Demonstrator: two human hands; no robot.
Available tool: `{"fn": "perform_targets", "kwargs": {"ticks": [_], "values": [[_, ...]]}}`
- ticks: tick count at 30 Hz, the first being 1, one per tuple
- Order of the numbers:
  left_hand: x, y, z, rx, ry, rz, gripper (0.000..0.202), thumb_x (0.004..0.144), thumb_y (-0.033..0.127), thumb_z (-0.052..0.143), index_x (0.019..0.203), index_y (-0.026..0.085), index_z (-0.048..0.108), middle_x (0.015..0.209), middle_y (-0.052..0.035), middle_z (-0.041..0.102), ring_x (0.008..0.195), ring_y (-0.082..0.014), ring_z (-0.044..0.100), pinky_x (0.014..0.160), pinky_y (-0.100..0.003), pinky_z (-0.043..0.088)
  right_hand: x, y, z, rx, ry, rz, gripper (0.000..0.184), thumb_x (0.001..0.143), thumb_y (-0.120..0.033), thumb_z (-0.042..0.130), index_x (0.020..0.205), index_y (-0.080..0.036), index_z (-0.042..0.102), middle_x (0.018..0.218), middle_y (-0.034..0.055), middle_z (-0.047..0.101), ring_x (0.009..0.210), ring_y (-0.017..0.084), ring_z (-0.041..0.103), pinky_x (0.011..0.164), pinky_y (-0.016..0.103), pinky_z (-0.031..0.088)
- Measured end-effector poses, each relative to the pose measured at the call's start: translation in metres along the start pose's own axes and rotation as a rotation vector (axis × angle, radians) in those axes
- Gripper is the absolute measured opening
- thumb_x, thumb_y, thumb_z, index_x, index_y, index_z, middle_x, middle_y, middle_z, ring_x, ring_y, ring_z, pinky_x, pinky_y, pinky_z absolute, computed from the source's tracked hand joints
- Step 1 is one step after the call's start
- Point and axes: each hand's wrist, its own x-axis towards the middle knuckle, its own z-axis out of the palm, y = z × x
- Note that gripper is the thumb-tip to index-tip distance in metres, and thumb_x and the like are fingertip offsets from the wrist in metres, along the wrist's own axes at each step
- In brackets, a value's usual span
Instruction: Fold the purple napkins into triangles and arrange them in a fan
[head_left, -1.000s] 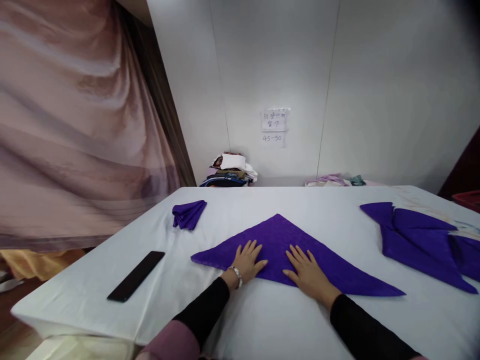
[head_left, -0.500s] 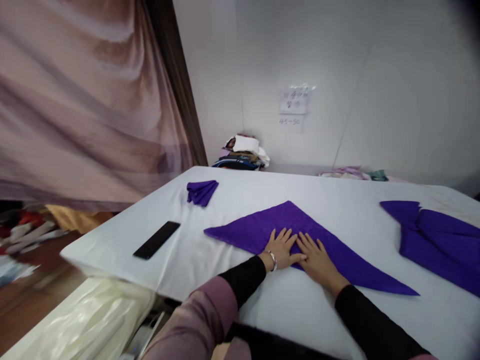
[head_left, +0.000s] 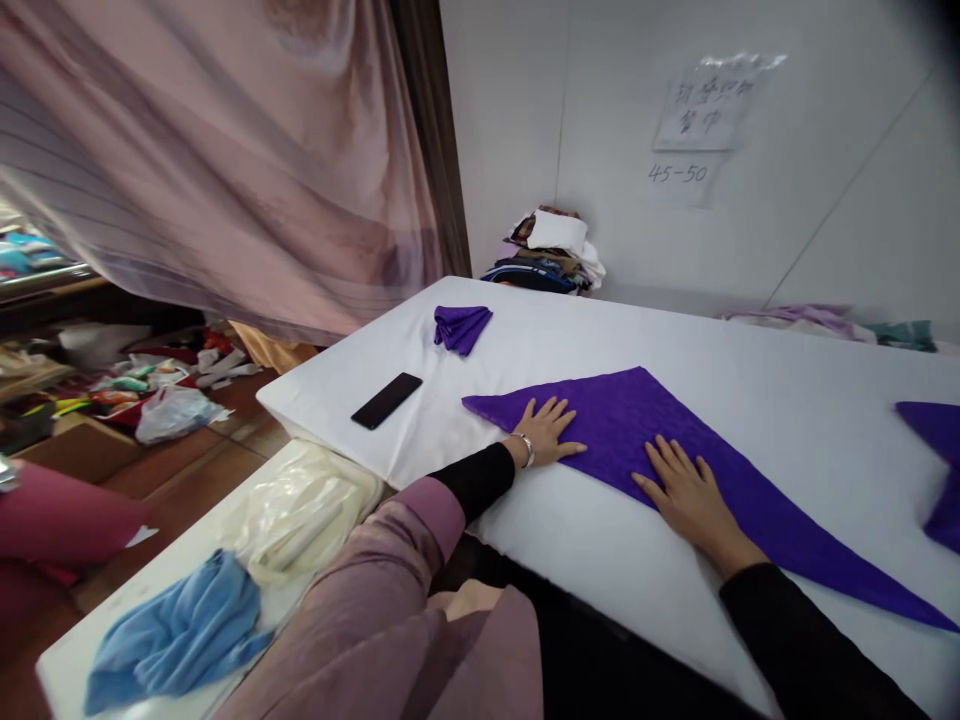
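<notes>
1 purple cloth (head_left: pixel 630 412) under both palms, pressed, I'd guess, against creasing | left hand (head_left: pixel 546 430), right hand (head_left: pixel 688 492) spread, gripping nothing | black slab (head_left: pixel 386 401) left of them

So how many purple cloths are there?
3: a flat one under the left hand and right hand, a bunched one far left, a partial one at right edge; more may hide there.

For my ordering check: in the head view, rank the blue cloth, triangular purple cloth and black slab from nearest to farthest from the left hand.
1. Triangular purple cloth: directly under the left hand.
2. Black slab: off to that hand's left.
3. Blue cloth: at the view's lower left.
</notes>
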Motion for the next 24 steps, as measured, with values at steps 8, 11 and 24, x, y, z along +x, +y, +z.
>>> {"fn": "perform_targets", "kwargs": {"ticks": [8, 11, 24], "values": [[-0.028, -0.041, -0.009, 0.007, 0.045, -0.195, 0.084, 0.081, 0.075, 0.019, 0.145, 0.02, 0.025, 0.155, -0.0083, 0.016, 0.142, -0.0276, 0.008, 0.113, -0.055, 0.002, -0.001, 0.003, 0.003, -0.02, -0.004, 0.003, 0.067, 0.091, -0.056, 0.02, 0.144, -0.017, 0.031, 0.151, 0.0071, 0.027, 0.14, 0.026, 0.019, 0.11, 0.051, 0.018], [-0.035, -0.047, -0.009, 0.008, 0.059, -0.251, 0.083, 0.082, 0.074, 0.019, 0.145, 0.02, 0.025, 0.155, -0.0092, 0.016, 0.142, -0.0283, 0.008, 0.113, -0.055, 0.002, -0.002, 0.003, 0.003, -0.029, -0.007, 0.005, 0.067, 0.091, -0.056, 0.02, 0.144, -0.017, 0.031, 0.151, 0.0066, 0.027, 0.14, 0.026, 0.019, 0.11, 0.051, 0.018], [-0.057, -0.077, -0.011, 0.041, 0.082, -0.562, 0.088, 0.082, 0.072, 0.016, 0.145, 0.011, 0.022, 0.155, -0.0124, 0.014, 0.142, -0.0284, 0.007, 0.114, -0.05, 0.008, -0.002, 0.004, 0.003, -0.013, 0.018, 0.006, 0.067, 0.091, -0.057, 0.02, 0.143, -0.017, 0.034, 0.15, 0.0077, 0.03, 0.139, 0.027, 0.022, 0.11, 0.051, 0.02]]}}
